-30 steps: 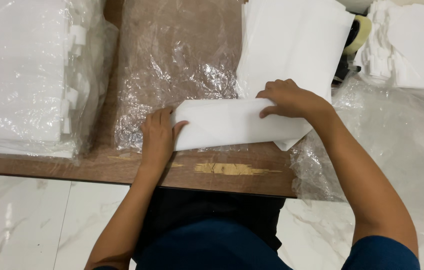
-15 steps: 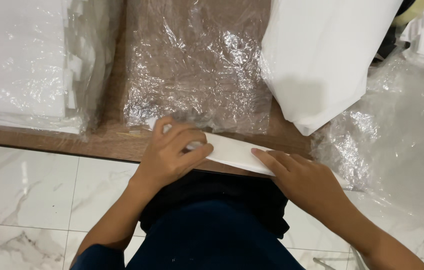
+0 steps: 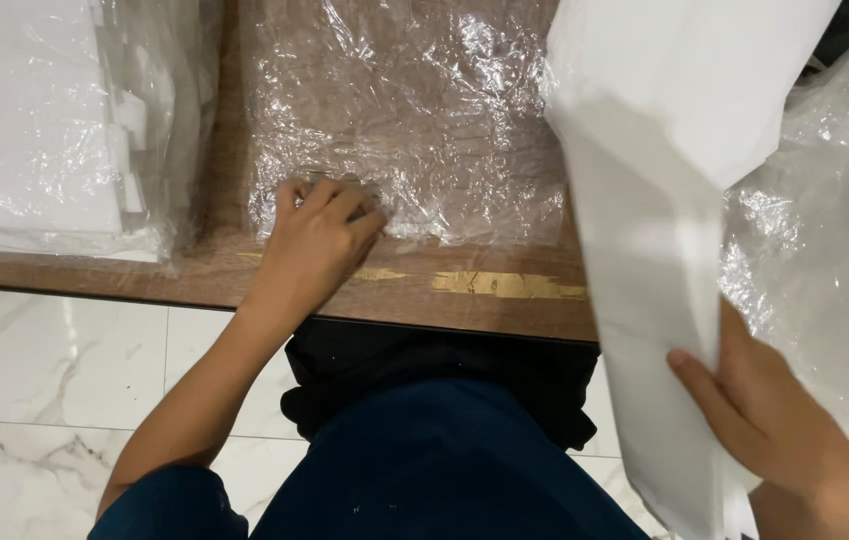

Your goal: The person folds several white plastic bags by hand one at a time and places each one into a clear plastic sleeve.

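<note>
Head view: right hand (image 3: 779,430) grips the smooth white folded sheet (image 3: 644,250); left hand (image 3: 319,235) rests loose on crinkled plastic wrap (image 3: 424,110).

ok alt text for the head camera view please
Seen from above, a person's right hand holds a folded white sheet at the right, while the left hand rests on crinkled clear plastic film covering a wooden table.

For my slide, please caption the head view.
Left hand rests on clear plastic wrap; right hand holds folded white sheet.
</note>
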